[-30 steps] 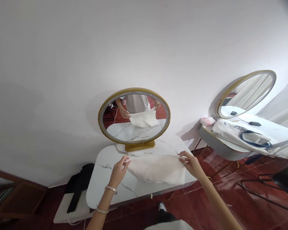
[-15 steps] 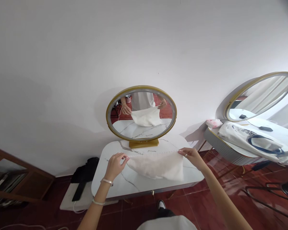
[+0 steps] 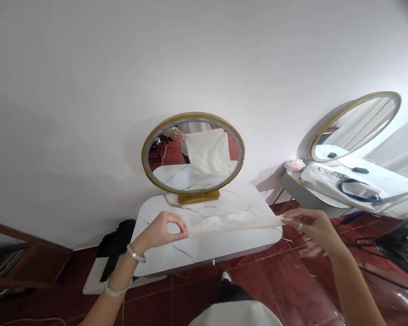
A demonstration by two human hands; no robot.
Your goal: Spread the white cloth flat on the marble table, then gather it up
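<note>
A thin white cloth [image 3: 231, 225] with a scalloped edge is stretched between my two hands above the marble-patterned table [image 3: 156, 261]. Thumb and fingers of my left hand [image 3: 166, 230] pinch one corner; two bracelets circle that wrist. My right hand [image 3: 309, 224], with a ring on one finger, is closed on the opposite corner, out past the table's right end. Behind the cloth stands an oval gold-framed mirror [image 3: 193, 154], where the cloth's reflection hangs down broad and flat, with a hand at its upper left corner.
On the right, a second table [image 3: 340, 201] carries a white printed bag [image 3: 329, 176], a pink-and-white packet [image 3: 294, 165] and another oval mirror [image 3: 357, 124]. A dark chair [image 3: 401, 240] stands at the right edge. A wooden shelf [image 3: 47, 267] and a black item [image 3: 117, 237] are at left.
Both hands have come up and spread apart, the right one moving out to the right. The cloth, earlier hanging low over the table, is now raised and pulled taut.
</note>
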